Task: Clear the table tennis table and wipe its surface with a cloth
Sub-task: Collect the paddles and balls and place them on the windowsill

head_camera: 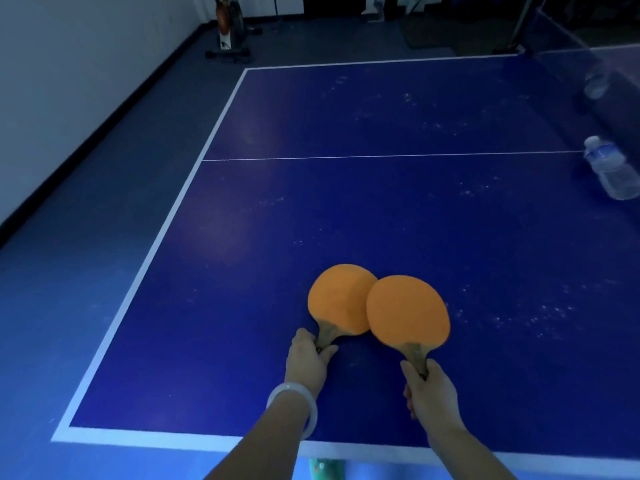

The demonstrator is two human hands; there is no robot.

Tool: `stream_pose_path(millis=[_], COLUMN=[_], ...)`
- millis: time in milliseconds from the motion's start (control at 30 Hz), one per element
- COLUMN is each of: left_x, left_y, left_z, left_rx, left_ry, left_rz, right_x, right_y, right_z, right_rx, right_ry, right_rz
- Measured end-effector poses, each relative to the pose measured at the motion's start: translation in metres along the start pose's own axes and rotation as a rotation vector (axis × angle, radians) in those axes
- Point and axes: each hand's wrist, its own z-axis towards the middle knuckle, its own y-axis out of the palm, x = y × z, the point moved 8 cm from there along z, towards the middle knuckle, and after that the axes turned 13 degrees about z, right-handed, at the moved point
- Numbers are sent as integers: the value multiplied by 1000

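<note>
Table (346,209) | blue, white-lined (dusty specks) | two orange paddles (408,308) overlapping

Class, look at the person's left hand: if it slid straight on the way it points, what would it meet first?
Probably the left paddle, whose handle the left hand already grips; its blade lies directly ahead. Beyond it the blue table looks free, though depth is hard to judge.

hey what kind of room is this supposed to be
Probably an indoor games or exercise room: a blue table tennis table, an orange paddle in each hand, and what looks like an exercise machine by the wall.
</note>
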Motion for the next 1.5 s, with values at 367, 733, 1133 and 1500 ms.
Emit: stream_pose_path(millis=[367, 733, 1133, 1500], left_x=[57, 173, 212, 155], left_y=[37, 90, 177, 219], left_z=[-53, -91, -216, -448], left_rx=[-315, -560, -952, -1228], left_ry=[-50, 348, 841, 1243], left_rz=[-270, -150, 206, 488], right_x=[4, 32, 168, 300], right_y=[-60, -170, -201, -171], right_z=[-27, -73, -244, -480], right_rx=[50, 505, 1178, 1685], right_ry=[-42, -87, 66, 252], right_rz=[124, 385, 753, 876])
